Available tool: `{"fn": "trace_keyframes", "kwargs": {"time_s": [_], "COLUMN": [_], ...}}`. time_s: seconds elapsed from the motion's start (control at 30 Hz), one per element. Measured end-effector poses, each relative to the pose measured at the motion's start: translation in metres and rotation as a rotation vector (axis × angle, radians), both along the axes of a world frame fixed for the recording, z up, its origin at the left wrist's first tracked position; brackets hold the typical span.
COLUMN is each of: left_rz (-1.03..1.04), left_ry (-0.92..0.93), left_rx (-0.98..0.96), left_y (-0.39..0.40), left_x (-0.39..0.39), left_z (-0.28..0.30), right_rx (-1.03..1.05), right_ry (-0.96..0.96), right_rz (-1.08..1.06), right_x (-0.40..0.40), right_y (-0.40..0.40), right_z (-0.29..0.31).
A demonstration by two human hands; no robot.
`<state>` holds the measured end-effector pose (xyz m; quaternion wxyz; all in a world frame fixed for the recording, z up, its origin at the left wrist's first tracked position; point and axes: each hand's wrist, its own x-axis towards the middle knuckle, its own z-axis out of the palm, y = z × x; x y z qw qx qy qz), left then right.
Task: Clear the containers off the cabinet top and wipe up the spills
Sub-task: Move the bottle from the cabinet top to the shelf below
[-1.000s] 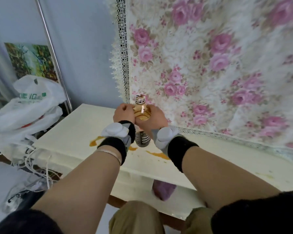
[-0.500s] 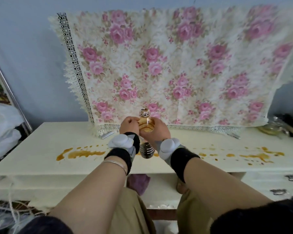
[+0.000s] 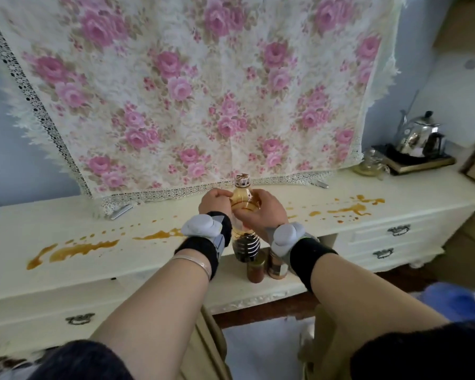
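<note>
Above the desk (image 3: 66, 220), both hands, left (image 3: 214, 202) and right (image 3: 266, 208), grip an upright bottle (image 3: 242, 200), two jars (image 3: 266, 266) directly below, orange spills (image 3: 77, 249) alongside.

Left hand (image 3: 214, 201) and right hand (image 3: 263, 208) grip an upright bottle (image 3: 242, 197) above the spill-streaked cabinet top (image 3: 66, 229).

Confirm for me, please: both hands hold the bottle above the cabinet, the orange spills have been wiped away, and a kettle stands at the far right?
Not quite. The head view shows the spills still on the cabinet, unwiped. The rest holds: left hand and right hand hold the bottle, and the kettle stands far right.
</note>
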<state>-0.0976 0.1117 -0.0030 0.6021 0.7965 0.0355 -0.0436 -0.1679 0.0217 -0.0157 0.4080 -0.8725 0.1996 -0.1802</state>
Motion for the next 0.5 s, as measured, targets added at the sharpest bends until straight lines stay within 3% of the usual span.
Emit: {"fn": "trace_keyframes", "kwargs": {"time_s": [0.5], "left_rz": [-0.110], "left_ry": [0.228], "left_rx": [0.135], "left_y": [0.008], "left_x": [-0.050], "left_z": [-0.113], "right_rx": [0.073], "right_ry": [0.241], "right_rz": [0.082], "right_x": [-0.067], "right_y": [-0.005], "right_z": [-0.106]}}
